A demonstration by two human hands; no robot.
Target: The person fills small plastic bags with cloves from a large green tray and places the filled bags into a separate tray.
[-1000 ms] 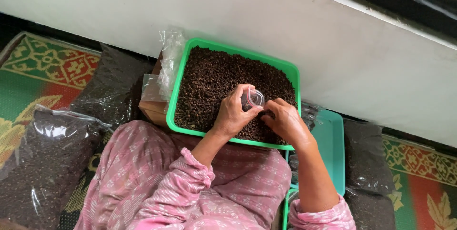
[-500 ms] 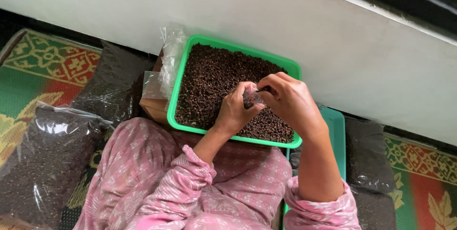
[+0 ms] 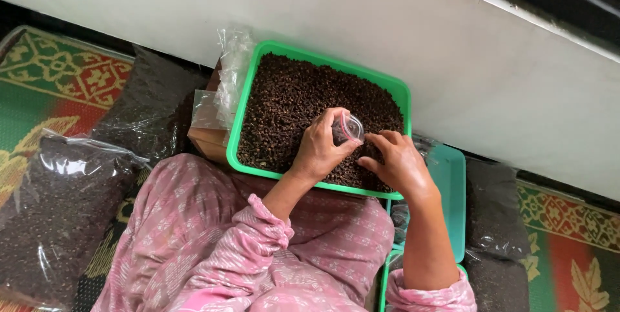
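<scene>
A green tray (image 3: pixel 244 102) full of small dark brown cloves (image 3: pixel 297 102) rests in front of my lap. My left hand (image 3: pixel 320 149) grips a small clear plastic bag (image 3: pixel 347 128), its mouth held open over the cloves. My right hand (image 3: pixel 399 165) lies just to the right of the bag, fingers curled down into the cloves at the tray's near right corner; whether it pinches any I cannot see.
Clear plastic bags (image 3: pixel 229 70) hang over the tray's left edge. Big plastic sacks of dark spice (image 3: pixel 55 208) lie on the patterned mat (image 3: pixel 58 70) at left. A teal tray (image 3: pixel 452 186) and more dark sacks (image 3: pixel 494 221) sit at right. A white wall (image 3: pixel 452 60) runs behind.
My right hand was raised to the bag's mouth half a second ago; it has dropped back down onto the cloves at the right. The left hand keeps hold of the bag.
</scene>
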